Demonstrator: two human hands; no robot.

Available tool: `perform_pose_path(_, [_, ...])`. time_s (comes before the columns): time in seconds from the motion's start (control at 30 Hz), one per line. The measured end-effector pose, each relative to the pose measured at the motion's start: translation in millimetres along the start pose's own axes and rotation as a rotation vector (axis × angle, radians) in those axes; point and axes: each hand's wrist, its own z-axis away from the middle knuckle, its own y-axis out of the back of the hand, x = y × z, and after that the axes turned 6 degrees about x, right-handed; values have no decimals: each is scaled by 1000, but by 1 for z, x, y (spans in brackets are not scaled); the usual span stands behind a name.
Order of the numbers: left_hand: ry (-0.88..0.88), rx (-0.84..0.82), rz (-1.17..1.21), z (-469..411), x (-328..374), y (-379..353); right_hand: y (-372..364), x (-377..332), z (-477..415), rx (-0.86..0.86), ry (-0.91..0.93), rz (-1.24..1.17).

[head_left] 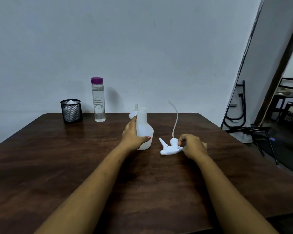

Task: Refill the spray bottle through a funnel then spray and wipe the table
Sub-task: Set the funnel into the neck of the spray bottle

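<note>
A white translucent spray bottle stands upright and uncapped in the middle of the dark wooden table. My left hand is wrapped around its left side. The white trigger head lies on the table just right of the bottle, its thin dip tube curving upward. My right hand rests on the trigger head, fingers curled on its rear part. A white funnel sits upside down behind the bottle, partly hidden by it. A clear water bottle with a purple cap stands at the back left.
A black mesh cup holding a white cloth stands at the table's back left corner. The table meets a pale wall at the back. Folded black metal frames and furniture sit on the floor to the right.
</note>
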Motion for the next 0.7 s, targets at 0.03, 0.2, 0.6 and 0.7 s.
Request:
perform_pose_path(0.03, [-1, 3, 2, 0, 0, -1, 2, -1, 1, 12, -13, -14])
perform_pose_path(0.2, [-1, 16, 5, 2, 0, -2, -3, -19, 5, 30, 42, -174])
perform_pose_path(0.6, [-9, 16, 20, 3, 1, -3, 1, -25, 12, -30, 82, -8])
perform_pose_path(0.7, [-19, 34, -9, 4, 0, -1, 4, -38, 12, 58, 145, -102])
